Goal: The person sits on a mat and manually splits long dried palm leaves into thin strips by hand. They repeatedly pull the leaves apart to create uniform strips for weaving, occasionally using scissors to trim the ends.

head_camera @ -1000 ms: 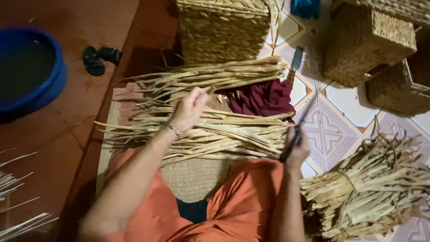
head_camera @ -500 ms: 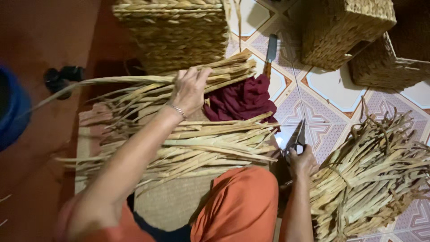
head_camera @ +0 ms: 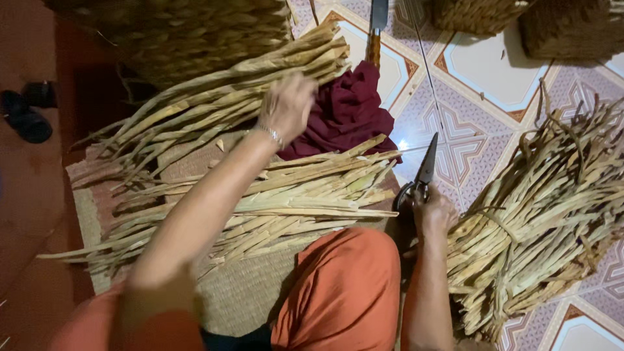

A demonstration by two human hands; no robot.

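Note:
My left hand (head_camera: 289, 104) reaches forward over the far pile of dried straw-coloured strips (head_camera: 214, 104), fingers curled down onto them; a thin bracelet circles the wrist. A nearer pile of the same strips (head_camera: 286, 201) lies across a woven mat (head_camera: 240, 299) in front of my orange-clad knee (head_camera: 341, 286). My right hand (head_camera: 434, 211) rests low on the tiled floor, gripping a pair of dark scissors (head_camera: 422, 170) with the blades pointing up and away. A dark red cloth (head_camera: 348, 114) lies bunched between the two piles.
A tied bundle of dried strips (head_camera: 546, 208) lies at the right on patterned tiles. Woven baskets stand at the top left (head_camera: 175, 32) and top right (head_camera: 572, 26). A knife with a wooden handle (head_camera: 376, 32) lies beyond the cloth. Dark sandals (head_camera: 26, 110) sit at the left.
The view has drawn closer and shifted left. My left hand has stayed on the far pile, settling lower onto the strips. My right hand keeps the scissors in about the same place.

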